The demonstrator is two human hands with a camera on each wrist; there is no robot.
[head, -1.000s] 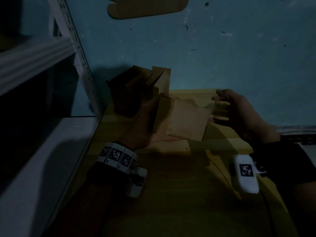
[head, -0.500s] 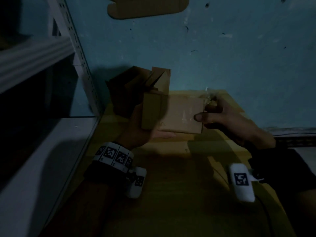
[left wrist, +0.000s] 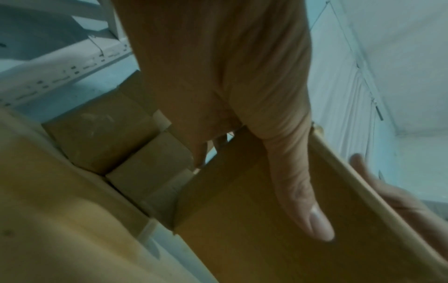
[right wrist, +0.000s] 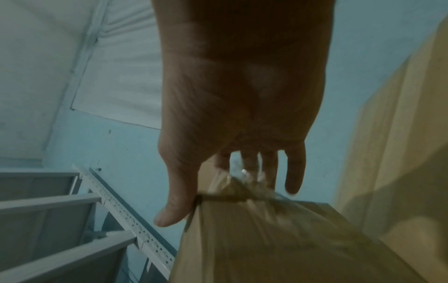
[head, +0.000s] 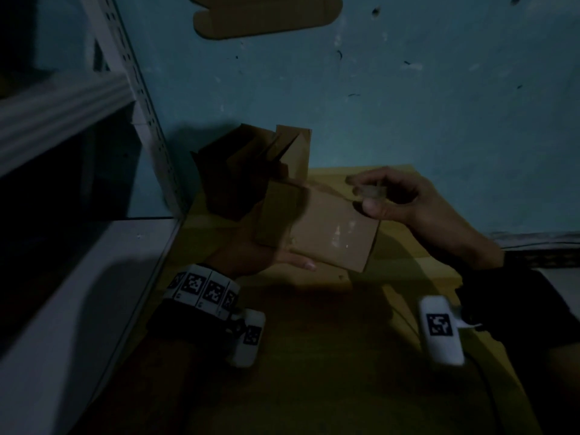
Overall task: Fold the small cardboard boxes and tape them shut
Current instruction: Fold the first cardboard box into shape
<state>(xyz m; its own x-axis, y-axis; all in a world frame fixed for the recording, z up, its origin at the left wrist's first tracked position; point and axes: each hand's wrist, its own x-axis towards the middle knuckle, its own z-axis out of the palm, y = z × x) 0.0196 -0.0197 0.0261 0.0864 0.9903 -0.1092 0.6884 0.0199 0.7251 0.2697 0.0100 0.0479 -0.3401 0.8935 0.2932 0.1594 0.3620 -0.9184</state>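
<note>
My left hand [head: 266, 251] grips a small folded cardboard box [head: 323, 230] from its left end and holds it above the yellow table [head: 314, 356]. In the left wrist view the thumb [left wrist: 300, 187] lies along the box [left wrist: 242, 220]. My right hand [head: 365, 200] sits at the box's upper right corner and pinches clear tape [head: 375, 190]. The right wrist view shows the tape [right wrist: 242, 178] running from the fingers down onto the box [right wrist: 278, 245]. A shiny strip of tape shows on the box's top face.
Other brown cardboard boxes [head: 251, 171] stand behind, against the blue wall; they also show as boxes [left wrist: 104, 137] in the left wrist view. A flat cardboard blank [head: 266, 17] lies beyond. A white metal rack [head: 138, 98] borders the table on the left.
The right hand came in from the right, pressed on the box's right end, then rose to the upper right corner with tape. The left hand turned the box a little.
</note>
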